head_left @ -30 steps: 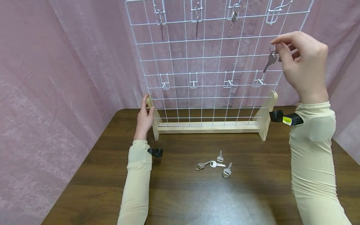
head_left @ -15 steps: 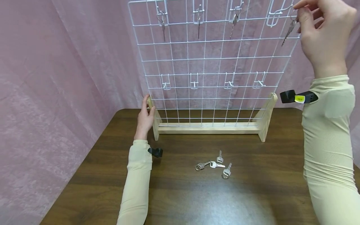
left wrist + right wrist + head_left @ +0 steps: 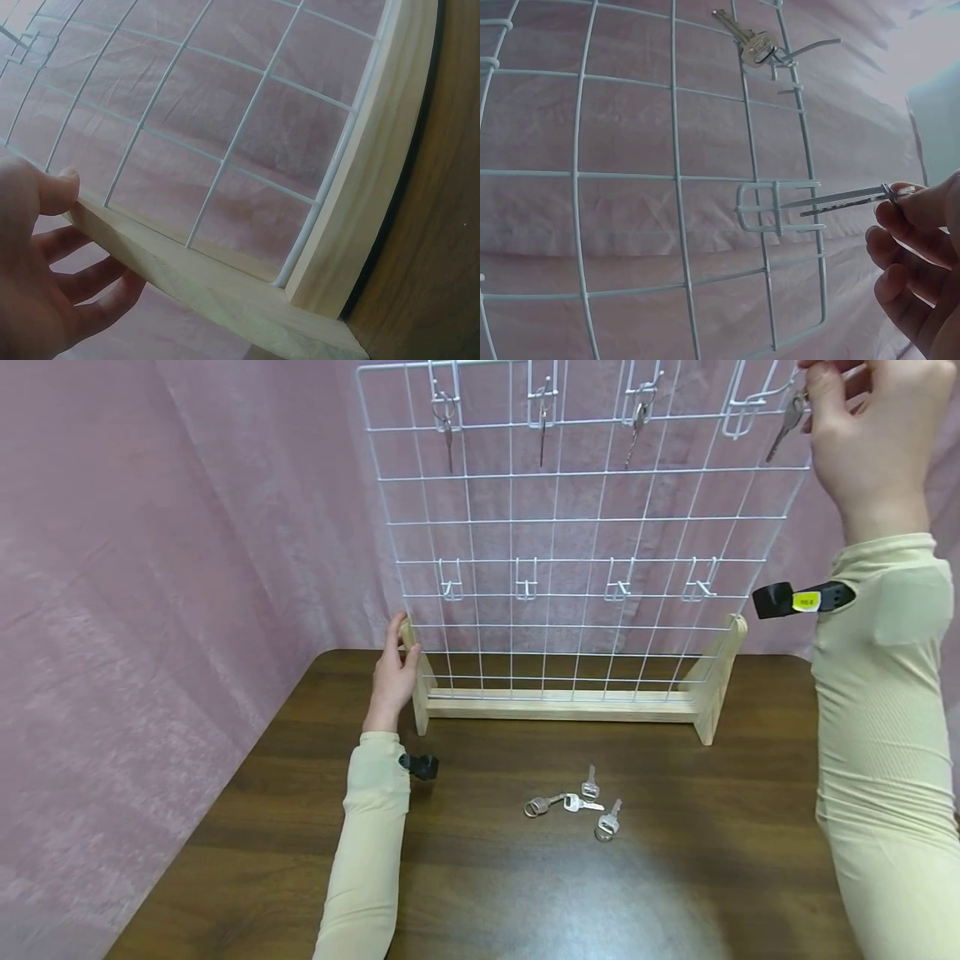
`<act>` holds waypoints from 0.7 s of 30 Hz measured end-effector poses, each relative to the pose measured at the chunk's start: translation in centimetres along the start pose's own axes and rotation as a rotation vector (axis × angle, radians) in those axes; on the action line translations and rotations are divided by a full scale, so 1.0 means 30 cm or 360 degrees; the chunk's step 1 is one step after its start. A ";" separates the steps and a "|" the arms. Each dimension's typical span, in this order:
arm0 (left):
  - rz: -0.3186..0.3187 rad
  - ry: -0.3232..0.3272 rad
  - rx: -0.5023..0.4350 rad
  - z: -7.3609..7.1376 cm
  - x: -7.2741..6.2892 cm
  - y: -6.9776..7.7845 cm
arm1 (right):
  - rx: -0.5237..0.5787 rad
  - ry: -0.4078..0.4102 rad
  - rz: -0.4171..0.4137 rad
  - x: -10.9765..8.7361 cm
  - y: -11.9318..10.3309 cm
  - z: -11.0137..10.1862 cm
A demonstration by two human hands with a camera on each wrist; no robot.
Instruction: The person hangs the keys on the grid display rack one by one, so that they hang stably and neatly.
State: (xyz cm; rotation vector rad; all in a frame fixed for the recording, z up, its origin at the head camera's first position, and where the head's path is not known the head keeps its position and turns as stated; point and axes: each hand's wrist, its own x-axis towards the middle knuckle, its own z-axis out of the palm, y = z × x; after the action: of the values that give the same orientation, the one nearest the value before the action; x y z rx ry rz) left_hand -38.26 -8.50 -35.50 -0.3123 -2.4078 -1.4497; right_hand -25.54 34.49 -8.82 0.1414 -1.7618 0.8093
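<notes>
Key [image 3: 793, 415] hangs pinched in the right hand [image 3: 873, 443], just beside the top row's rightmost hook [image 3: 760, 398]; the left hand [image 3: 393, 681] grips the wooden stand's left upright [image 3: 422, 700]. Four more keys [image 3: 609, 822] lie nearer, on the table [image 3: 480, 877].

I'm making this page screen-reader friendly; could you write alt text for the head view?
A person's right hand holds a key near the top-right hook of a white wire grid while the left hand grips its wooden stand. Three keys hang from other upper hooks, and four loose keys lie on the brown table.
</notes>
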 end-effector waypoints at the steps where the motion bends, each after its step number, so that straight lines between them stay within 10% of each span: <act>1: 0.0000 -0.0004 -0.0003 0.000 0.000 0.001 | -0.0013 0.0006 -0.0009 0.001 0.004 0.002; 21: 0.0012 -0.0004 -0.0008 -0.002 -0.008 0.007 | 0.0097 -0.0099 0.0019 -0.032 0.036 0.020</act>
State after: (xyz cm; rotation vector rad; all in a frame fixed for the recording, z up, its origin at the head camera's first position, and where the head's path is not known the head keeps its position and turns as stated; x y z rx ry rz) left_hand -37.96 -8.47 -35.39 -0.3240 -2.4029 -1.4533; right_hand -26.20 34.67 -10.22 0.1986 -1.7988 0.8760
